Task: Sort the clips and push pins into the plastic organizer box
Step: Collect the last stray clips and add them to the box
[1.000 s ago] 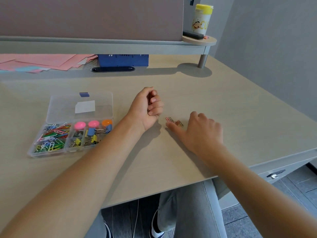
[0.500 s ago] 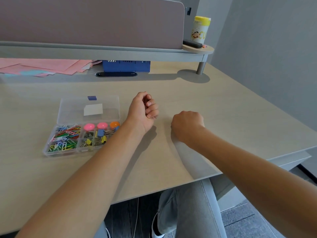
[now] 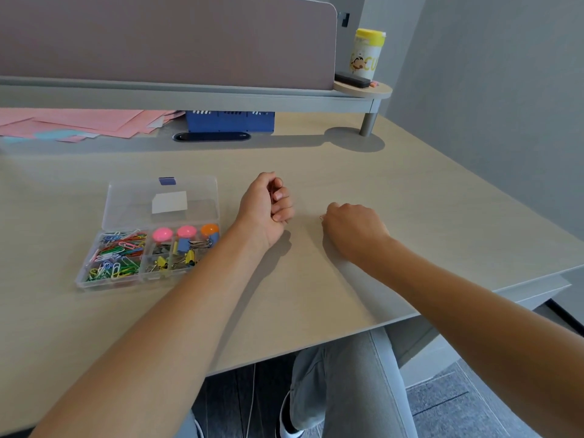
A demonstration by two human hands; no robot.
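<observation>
The clear plastic organizer box lies open on the desk to the left, its lid folded back. Its left compartment holds coloured paper clips. The right one holds round-headed push pins and binder clips. My left hand rests on its side just right of the box, curled into a fist with thin red clips showing between the fingers. My right hand is closed knuckles-up on the desk, with a bit of red paper clip peeking out at its left edge.
Pink papers and a blue basket sit under the raised shelf at the back. A yellow-lidded canister and a black block stand on the round shelf end, above its post. The desk's front edge runs near my knees.
One second ago my right hand lay flat beside a small pile of clips on the desk. It has since closed over them and the pile is hidden. My left fist has stayed put.
</observation>
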